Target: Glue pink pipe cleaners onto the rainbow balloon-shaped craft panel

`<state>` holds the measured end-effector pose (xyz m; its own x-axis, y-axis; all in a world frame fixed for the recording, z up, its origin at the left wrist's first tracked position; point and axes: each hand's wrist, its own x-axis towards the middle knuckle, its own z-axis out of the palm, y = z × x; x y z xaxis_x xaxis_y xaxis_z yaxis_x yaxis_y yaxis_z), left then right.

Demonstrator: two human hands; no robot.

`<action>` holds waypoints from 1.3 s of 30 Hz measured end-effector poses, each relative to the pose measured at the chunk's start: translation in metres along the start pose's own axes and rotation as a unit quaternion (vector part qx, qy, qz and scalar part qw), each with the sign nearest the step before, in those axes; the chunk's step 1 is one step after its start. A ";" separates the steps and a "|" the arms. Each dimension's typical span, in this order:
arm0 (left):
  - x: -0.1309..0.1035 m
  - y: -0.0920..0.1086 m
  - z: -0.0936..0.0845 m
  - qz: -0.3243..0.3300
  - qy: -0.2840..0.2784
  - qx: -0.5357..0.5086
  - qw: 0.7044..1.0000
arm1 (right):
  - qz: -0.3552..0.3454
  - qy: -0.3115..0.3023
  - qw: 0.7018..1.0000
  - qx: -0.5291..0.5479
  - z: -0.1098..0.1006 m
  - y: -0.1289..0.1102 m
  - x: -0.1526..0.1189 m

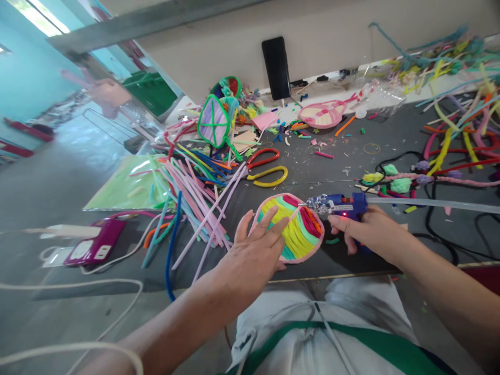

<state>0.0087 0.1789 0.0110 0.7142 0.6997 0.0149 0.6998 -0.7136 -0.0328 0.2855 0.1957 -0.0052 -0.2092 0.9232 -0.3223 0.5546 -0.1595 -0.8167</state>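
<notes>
A round pipe-cleaner piece [299, 239], striped yellow, green, magenta and orange with a pink rim, lies at the table's front edge. Over its left part rests my left hand [258, 250], fingers spread on the top and thumb at the lower edge, holding it. A thin pink strip runs from near my index finger toward the glue nozzle. My right hand [363, 232] is wrapped around a blue glue gun [338, 204], whose red light is on. The gun's tip is at the piece's upper edge; whether it touches is unclear. A translucent glue stick [429, 203] sticks out of its back.
Scissors [269, 174] with red and yellow handles lie beyond the piece. Loose pipe cleaners [199, 203] spread at left, near a purple power adapter [96, 242] with cords. A phone [276, 67] leans at the back. Black cords [432, 224] lie at right. Another person's hand [107, 96] shows far left.
</notes>
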 end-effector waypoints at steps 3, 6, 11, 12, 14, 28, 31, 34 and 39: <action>0.000 0.000 0.000 -0.004 -0.001 -0.003 1.000 | 0.003 -0.005 1.000 -0.017 0.001 0.003 0.001; 0.000 0.000 -0.001 -0.002 -0.001 -0.010 1.000 | 0.003 -0.005 1.000 -0.026 0.002 0.006 0.001; 0.001 0.000 -0.003 -0.003 -0.007 -0.022 1.000 | 0.007 0.001 1.000 0.017 0.000 0.002 -0.001; 0.002 0.000 -0.003 -0.004 -0.009 -0.025 1.000 | 0.006 0.006 1.000 0.027 -0.001 0.001 -0.002; 0.002 0.001 -0.004 -0.006 -0.012 -0.028 1.000 | 0.006 0.016 0.999 0.033 -0.003 -0.002 -0.004; 0.004 0.002 -0.007 -0.006 -0.025 -0.028 0.999 | -0.002 -0.001 1.000 0.013 0.000 0.005 -0.002; 0.004 0.002 -0.009 -0.009 -0.029 -0.029 0.999 | -0.002 -0.004 1.000 0.004 0.000 0.004 -0.003; 0.003 0.001 -0.007 -0.004 -0.026 -0.018 0.999 | -0.004 -0.011 1.000 -0.016 0.001 0.003 -0.003; 0.003 0.000 -0.004 0.002 -0.012 -0.001 1.000 | 0.017 -0.003 0.999 -0.028 0.001 -0.001 -0.002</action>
<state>0.0107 0.1811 0.0147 0.7171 0.6969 -0.0101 0.6964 -0.7170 -0.0314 0.2851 0.1939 -0.0045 -0.1939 0.9153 -0.3530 0.6055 -0.1714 -0.7772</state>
